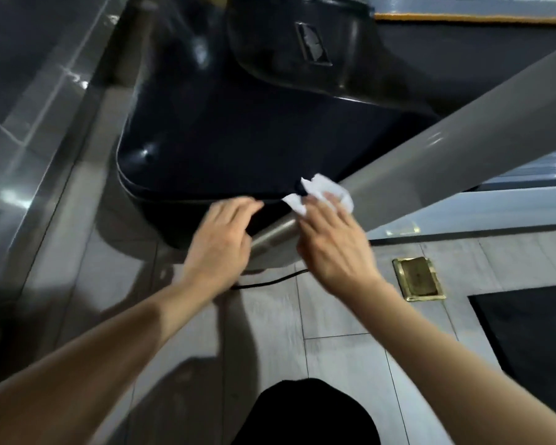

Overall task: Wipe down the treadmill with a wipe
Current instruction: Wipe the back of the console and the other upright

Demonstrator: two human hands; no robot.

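Note:
The treadmill's dark motor cover (238,149) fills the middle of the head view, and a grey slanted upright (446,149) crosses it from lower centre to upper right. A crumpled white wipe (321,194) lies against the upright's lower part, pressed there under the fingers of my right hand (334,242). My left hand (222,236) rests on the front edge of the dark cover beside the upright's base, fingers extended. Motion blur softens both hands.
A black cable (270,281) runs across the grey tiled floor below the hands. A brass floor socket plate (418,277) sits to the right, with a dark mat (527,332) beyond it. A grey rail (45,155) runs along the left. My dark-clad knee (305,415) shows at the bottom.

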